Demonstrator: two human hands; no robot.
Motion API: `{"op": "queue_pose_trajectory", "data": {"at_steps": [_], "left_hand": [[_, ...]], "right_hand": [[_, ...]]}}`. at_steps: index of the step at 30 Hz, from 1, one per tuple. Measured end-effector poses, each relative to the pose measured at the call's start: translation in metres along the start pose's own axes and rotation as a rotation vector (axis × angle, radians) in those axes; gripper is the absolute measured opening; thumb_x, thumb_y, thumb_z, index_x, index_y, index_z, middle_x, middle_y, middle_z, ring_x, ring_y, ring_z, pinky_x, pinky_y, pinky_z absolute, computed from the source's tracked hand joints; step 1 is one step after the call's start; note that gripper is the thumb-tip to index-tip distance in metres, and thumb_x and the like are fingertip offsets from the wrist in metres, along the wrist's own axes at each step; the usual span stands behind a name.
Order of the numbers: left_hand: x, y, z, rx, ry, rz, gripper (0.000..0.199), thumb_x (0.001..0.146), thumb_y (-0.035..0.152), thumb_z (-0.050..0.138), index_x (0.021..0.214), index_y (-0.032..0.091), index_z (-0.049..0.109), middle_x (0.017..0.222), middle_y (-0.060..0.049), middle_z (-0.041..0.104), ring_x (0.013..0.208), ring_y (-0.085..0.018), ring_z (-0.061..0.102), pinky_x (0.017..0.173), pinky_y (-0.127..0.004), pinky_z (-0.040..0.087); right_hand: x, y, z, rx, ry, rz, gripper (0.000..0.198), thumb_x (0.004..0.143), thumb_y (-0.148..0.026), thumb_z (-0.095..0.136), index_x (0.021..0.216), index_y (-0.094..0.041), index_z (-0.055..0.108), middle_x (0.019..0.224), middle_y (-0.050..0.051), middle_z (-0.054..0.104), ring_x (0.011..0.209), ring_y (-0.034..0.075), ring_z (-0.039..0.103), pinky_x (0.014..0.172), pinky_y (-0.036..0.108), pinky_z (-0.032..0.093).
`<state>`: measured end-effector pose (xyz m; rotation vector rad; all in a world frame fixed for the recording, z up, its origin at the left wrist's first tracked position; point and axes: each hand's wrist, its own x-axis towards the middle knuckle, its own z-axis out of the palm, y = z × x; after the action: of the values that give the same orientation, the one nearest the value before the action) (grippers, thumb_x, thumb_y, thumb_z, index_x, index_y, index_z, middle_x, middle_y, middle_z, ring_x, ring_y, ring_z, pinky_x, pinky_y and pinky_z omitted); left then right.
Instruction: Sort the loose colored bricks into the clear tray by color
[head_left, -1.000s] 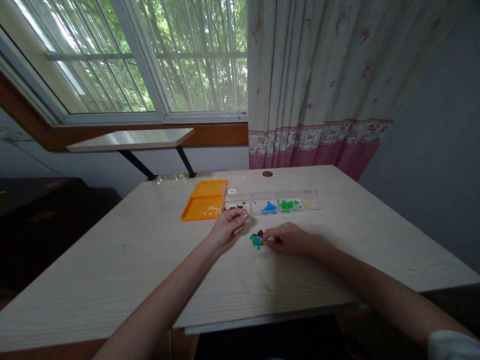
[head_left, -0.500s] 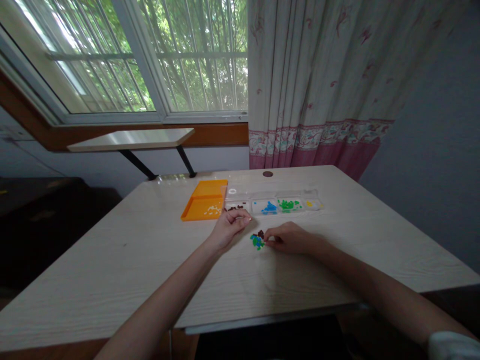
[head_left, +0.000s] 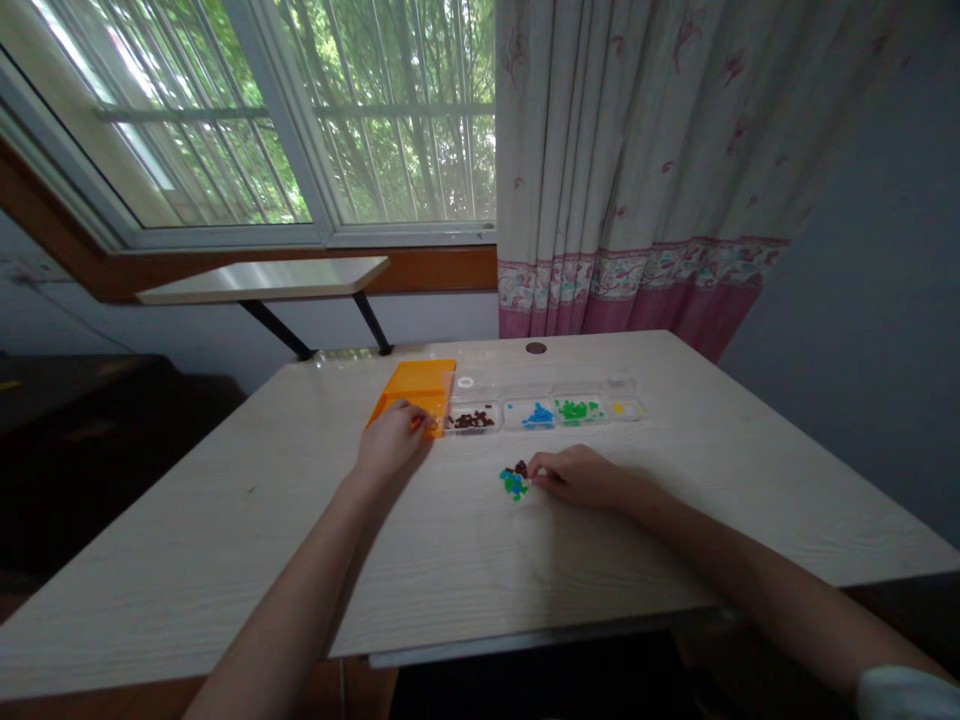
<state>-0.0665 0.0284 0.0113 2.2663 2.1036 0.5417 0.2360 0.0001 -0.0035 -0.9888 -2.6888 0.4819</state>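
Fingers (head_left: 421, 418) of the left hand (head_left: 388, 440) curl down over the orange tray (head_left: 417, 376); we cannot tell whether they pinch anything. Right of it, we see the clear tray (head_left: 519, 412), whose compartments keep brown pieces (head_left: 472, 420) apart, presumably for easy picking. The multicoloured cluster (head_left: 514, 484) lies nearer us on the table (head_left: 187, 560), probably so both hands can reach it. Next come blue pieces (head_left: 538, 416), then the right hand (head_left: 576, 476), its fingers bent at the cluster's edge, perhaps steadying it; any pinch is unclear to us. Green pieces (head_left: 576, 411) and yellow pieces (head_left: 619, 408) follow, each colour in its own compartment.
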Motion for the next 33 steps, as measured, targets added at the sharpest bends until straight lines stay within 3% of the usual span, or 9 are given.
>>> {"op": "queue_pose_trajectory", "data": {"at_steps": [7,12,16,20,27,33], "left_hand": [[0.000,-0.003,0.002,-0.044,0.041,-0.008,0.026,0.080,0.027,0.045,0.088,0.019,0.068,0.096,-0.010,0.062,0.082,-0.024,0.056,0.065,-0.030,0.037],[-0.009,0.029,0.006,-0.399,0.087,0.059,0.021,0.076,0.027,0.051,0.082,0.017,0.068,0.084,-0.008,0.064,0.076,-0.019,0.055,0.065,-0.027,0.038],[-0.024,0.070,0.018,-0.822,-0.159,0.220,0.022,0.073,0.034,0.059,0.077,0.016,0.070,0.073,-0.006,0.064,0.061,-0.013,0.052,0.053,-0.021,0.035],[-0.034,0.094,0.029,-1.082,-0.398,0.161,0.030,0.070,0.037,0.064,0.082,0.011,0.069,0.065,-0.007,0.064,0.049,-0.009,0.046,0.046,-0.019,0.030],[-0.033,0.094,0.040,-1.316,-0.463,0.049,0.034,0.065,0.039,0.069,0.079,0.008,0.069,0.069,-0.009,0.067,0.055,-0.011,0.053,0.053,-0.021,0.037],[-0.034,0.097,0.036,-1.359,-0.542,0.014,0.034,0.063,0.037,0.072,0.080,0.009,0.069,0.074,-0.010,0.068,0.060,-0.012,0.056,0.058,-0.022,0.040]], "right_hand": [[0.001,-0.002,0.000,0.098,0.063,0.007,0.016,0.084,-0.023,0.045,0.092,-0.019,0.058,0.072,0.001,0.064,0.061,0.011,0.055,0.059,0.020,0.037],[0.003,-0.004,0.003,0.197,0.215,0.007,0.016,0.083,-0.028,0.046,0.084,-0.017,0.058,0.052,-0.005,0.053,0.045,0.007,0.042,0.048,0.017,0.032],[0.005,-0.007,0.003,0.314,0.304,0.005,0.019,0.084,-0.033,0.046,0.081,-0.016,0.056,0.047,-0.007,0.047,0.041,0.006,0.036,0.044,0.017,0.028],[0.005,-0.009,0.004,0.370,0.359,0.030,0.025,0.084,-0.038,0.047,0.081,-0.016,0.057,0.047,-0.007,0.044,0.042,0.006,0.036,0.043,0.017,0.027],[0.003,-0.010,0.010,0.259,0.396,-0.002,0.024,0.083,-0.036,0.049,0.082,-0.016,0.061,0.048,-0.006,0.045,0.043,0.006,0.037,0.045,0.017,0.029],[0.004,-0.011,0.009,0.132,0.467,0.007,0.024,0.083,-0.036,0.048,0.081,-0.018,0.063,0.047,-0.005,0.049,0.042,0.006,0.040,0.047,0.017,0.031]]}}
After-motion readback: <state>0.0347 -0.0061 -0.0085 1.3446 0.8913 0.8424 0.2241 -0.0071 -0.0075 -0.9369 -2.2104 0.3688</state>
